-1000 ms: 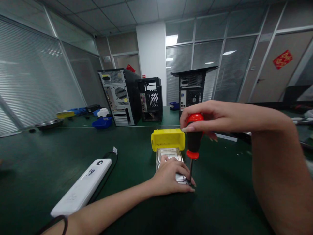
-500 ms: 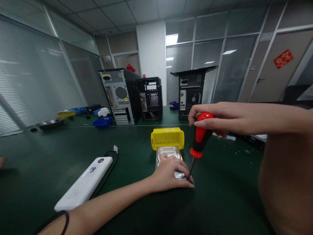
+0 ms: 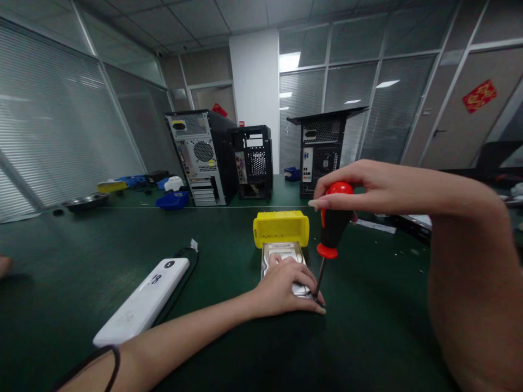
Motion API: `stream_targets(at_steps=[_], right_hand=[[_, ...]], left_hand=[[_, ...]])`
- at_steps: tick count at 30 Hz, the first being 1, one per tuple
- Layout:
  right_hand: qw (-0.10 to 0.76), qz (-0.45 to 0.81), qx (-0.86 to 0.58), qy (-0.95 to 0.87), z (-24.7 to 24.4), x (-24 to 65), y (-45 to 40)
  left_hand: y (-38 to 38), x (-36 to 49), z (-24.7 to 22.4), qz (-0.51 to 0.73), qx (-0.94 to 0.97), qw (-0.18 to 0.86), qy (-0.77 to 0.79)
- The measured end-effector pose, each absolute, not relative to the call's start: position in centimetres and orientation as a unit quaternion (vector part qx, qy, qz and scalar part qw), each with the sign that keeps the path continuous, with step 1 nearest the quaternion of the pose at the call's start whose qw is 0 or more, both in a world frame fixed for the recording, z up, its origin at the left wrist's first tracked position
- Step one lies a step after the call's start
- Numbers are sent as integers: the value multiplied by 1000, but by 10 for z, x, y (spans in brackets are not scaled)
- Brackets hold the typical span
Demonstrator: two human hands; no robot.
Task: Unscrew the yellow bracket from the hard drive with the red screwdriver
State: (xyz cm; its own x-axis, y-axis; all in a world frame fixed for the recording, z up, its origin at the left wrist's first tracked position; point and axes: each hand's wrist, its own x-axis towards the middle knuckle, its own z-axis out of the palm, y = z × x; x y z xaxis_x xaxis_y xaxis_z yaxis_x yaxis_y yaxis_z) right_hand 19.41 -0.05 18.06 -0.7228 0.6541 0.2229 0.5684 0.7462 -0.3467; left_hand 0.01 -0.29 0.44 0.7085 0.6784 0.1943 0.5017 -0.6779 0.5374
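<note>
A silver hard drive [image 3: 285, 250] lies flat on the green table, its far end against a yellow plastic bin [image 3: 281, 222]. My left hand [image 3: 286, 286] grips the drive from above, covering much of its near part. Thumb and fingertips meet its near right corner. My right hand [image 3: 347, 188] is closed around the red and black handle of a screwdriver [image 3: 332, 231]. The shaft slants down, and its tip is at that corner, close to my left fingers. Exactly what the tip touches is too small to make out.
A white power bank [image 3: 143, 302] with a black cable lies left of my forearm. Several computer cases, one a tall tower [image 3: 196, 158], stand at the back. Further left are a blue bin [image 3: 172, 200] and a metal dish [image 3: 86, 203]. Another person's hand [image 3: 4, 267] shows at the left edge.
My right hand has turned about the screwdriver handle, its wrist raised and fingers shifted. The screwdriver tip stays at the same corner. My left hand and the drive stay put; the view moved slightly.
</note>
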Motion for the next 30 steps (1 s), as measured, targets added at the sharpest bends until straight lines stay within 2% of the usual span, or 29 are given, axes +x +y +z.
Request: stream_targets(at_steps=[6,13,22,30], right_hand=[[174,87,-358,-913,178,192,2],[142,135,-336,-921,179,200,1],[149,143,-302,-931,181,188,3],[141,242,-271,-921,183,193,1]], left_hand=[[-4,-1,5,205,897,228,317],[-4,-1,4,219,894,223,320],[-6,1,9,205,894,234,321],[-1,-1,0,218,897,221,315]])
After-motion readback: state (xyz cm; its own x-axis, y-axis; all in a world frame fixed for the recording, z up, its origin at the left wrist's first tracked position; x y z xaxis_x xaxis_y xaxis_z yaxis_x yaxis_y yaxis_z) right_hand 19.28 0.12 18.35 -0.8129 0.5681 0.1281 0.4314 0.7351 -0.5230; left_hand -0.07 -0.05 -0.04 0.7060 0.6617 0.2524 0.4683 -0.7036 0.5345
